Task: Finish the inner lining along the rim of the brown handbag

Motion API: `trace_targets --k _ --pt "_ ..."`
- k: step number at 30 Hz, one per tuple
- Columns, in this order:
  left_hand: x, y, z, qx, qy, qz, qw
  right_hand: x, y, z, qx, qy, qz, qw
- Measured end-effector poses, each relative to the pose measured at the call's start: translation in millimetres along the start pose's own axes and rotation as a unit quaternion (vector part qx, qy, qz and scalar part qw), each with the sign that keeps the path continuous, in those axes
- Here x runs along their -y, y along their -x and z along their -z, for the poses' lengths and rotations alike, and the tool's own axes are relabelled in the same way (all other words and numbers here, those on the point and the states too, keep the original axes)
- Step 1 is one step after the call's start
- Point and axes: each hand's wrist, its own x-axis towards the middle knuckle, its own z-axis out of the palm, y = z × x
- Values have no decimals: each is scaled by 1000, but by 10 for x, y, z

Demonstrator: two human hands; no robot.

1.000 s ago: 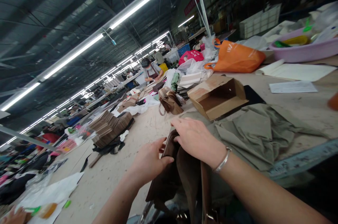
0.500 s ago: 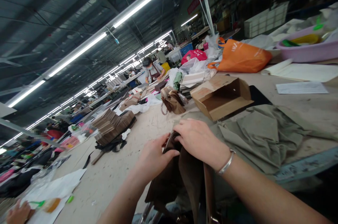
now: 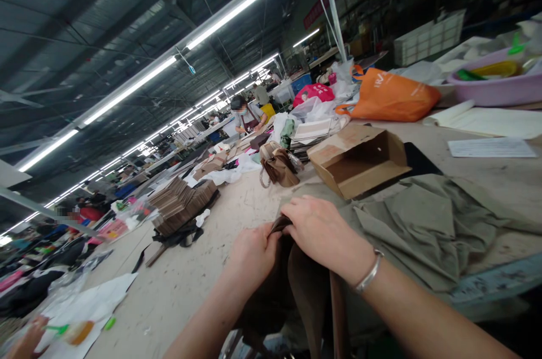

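Observation:
A dark brown bag piece point(image 3: 302, 285) hangs over the near table edge, its top corner pinched between both hands. My left hand point(image 3: 253, 253) is closed in a fist on its left side. My right hand point(image 3: 324, 232), with a silver bracelet on the wrist, curls over its top edge and grips it. Olive-green cloth point(image 3: 423, 223) lies spread on the table just right of my hands.
An open cardboard box point(image 3: 359, 158) sits behind the cloth, with a finished brown handbag point(image 3: 277, 164) to its left. A stack of brown cut pieces point(image 3: 180, 204), an orange bag point(image 3: 392, 99), a purple basin point(image 3: 497, 85) and papers stand further off. Other people work at the far tables; another person's hand point(image 3: 27, 339) shows bottom left.
My left hand has closed from a loose hold into a fist on the brown piece and moved up against my right hand. The view shifted slightly.

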Motion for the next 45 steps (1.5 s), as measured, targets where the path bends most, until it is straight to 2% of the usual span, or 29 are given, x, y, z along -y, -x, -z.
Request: trace_targets --k 13,17,23,30,39,42,45 --pt "-13 -11 -21 13 26 22 999 6 -19 39 -9 -23 -7 1000" --pt "-6 -12 37 32 80 -10 996 -8 -33 48 8 -22 26 999" --pt "-12 3 153 70 100 -36 992 -43 -51 -23 18 -21 24 999" --pt "28 -3 76 62 92 -18 994 -47 -57 -44 10 -25 28 999" --pt "6 14 35 51 69 -1 996 4 -53 13 9 -3 -17 1000" --pt "-4 29 56 51 87 4 995 6 -40 23 14 -5 -27 1000" --pt "-3 32 104 74 128 7 989 9 -42 11 5 -8 -41 999"
